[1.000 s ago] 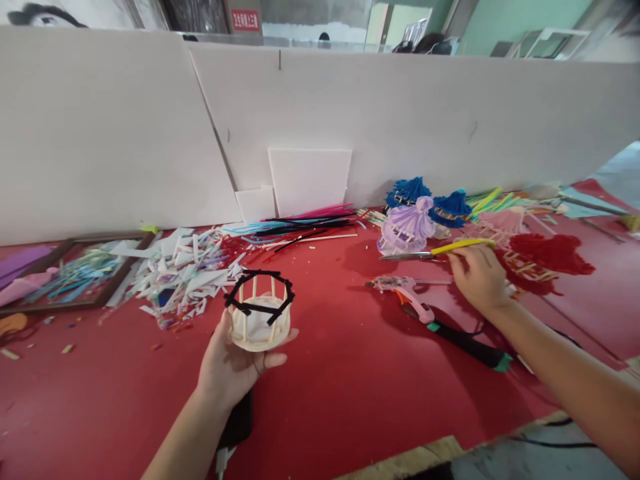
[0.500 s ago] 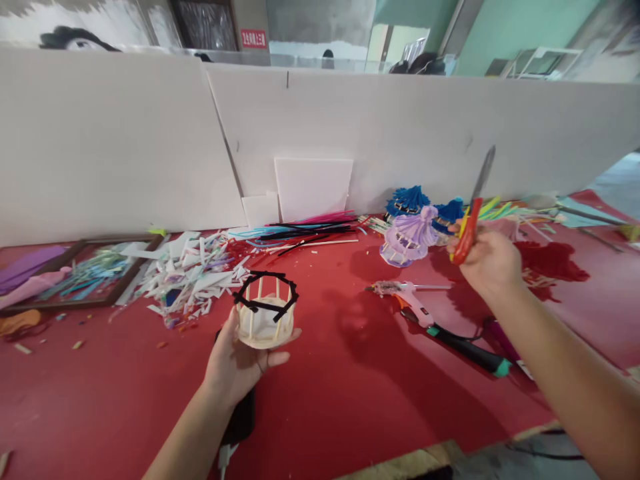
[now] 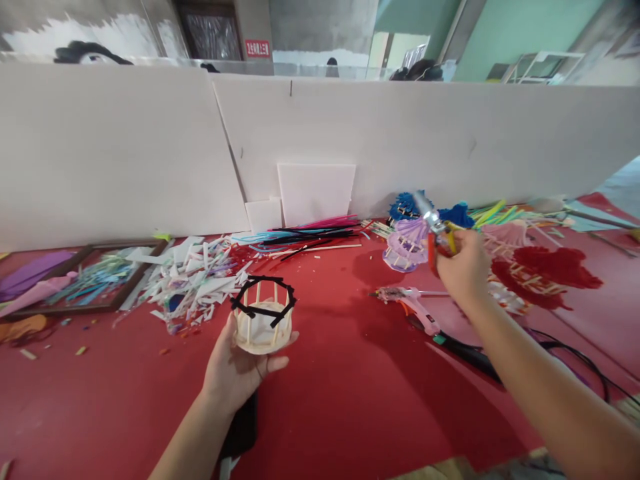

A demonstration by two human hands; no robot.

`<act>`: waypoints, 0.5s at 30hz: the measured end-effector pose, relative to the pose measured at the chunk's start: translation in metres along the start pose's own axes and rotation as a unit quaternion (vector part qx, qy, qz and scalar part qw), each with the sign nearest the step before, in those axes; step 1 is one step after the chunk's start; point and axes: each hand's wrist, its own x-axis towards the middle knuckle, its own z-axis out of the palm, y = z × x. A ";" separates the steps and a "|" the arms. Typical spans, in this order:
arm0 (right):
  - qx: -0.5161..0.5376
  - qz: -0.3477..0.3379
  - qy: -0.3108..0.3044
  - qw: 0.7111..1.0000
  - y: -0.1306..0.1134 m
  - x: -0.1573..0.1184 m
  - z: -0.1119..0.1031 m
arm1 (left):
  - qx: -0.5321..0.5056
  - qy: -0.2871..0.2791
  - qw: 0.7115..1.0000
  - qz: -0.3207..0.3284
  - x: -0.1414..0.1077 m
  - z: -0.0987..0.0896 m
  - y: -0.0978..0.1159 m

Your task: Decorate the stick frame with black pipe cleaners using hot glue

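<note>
My left hand [image 3: 233,370] is closed around the base of a small round frame of pale wooden sticks [image 3: 262,330]. A black fuzzy ring [image 3: 273,312] of pipe-cleaner pieces sits on top of its sticks. Farther right, my right hand [image 3: 465,267] grips scissors [image 3: 434,227] by their red and yellow handles, silver blades pointing up and left. Just behind the scissors stands a purple pavilion model [image 3: 404,245] with a fuzzy roof, partly covered by them. Below my right hand, a pink glue gun [image 3: 419,308] lies on the red tabletop [image 3: 330,393].
White scraps [image 3: 200,280] are heaped left of centre, beside a brown frame [image 3: 130,287]. Black, blue and pink pipe cleaners [image 3: 310,233] lie along the white partition [image 3: 400,133]. Red fuzzy pieces [image 3: 555,270] and black cables [image 3: 585,360] are at right. A black phone-like object [image 3: 243,427] lies under my left forearm.
My right hand has moved left and slightly down with the scissors, whose blades now tilt left in front of the models. My left hand holds the stick frame almost still.
</note>
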 end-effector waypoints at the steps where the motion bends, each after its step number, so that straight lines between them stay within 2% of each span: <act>1: -0.009 0.001 0.019 1.000 0.004 0.008 0.003 | -0.002 -0.001 1.000 -0.001 0.000 0.000 0.000; 4: -0.019 0.007 0.049 0.999 0.008 0.031 0.010 | -0.010 0.006 1.000 -0.003 -0.001 -0.001 0.000; 7: -0.021 0.013 0.051 0.998 0.001 0.048 0.016 | -0.014 0.024 1.000 -0.005 -0.001 -0.002 0.001; 12: -0.019 0.009 -0.008 1.000 -0.019 0.061 0.025 | -0.002 0.020 1.000 -0.001 -0.002 -0.008 0.002; 15: -0.027 0.016 -0.028 0.999 -0.019 0.067 0.032 | -0.001 0.019 1.000 -0.004 -0.003 -0.011 0.002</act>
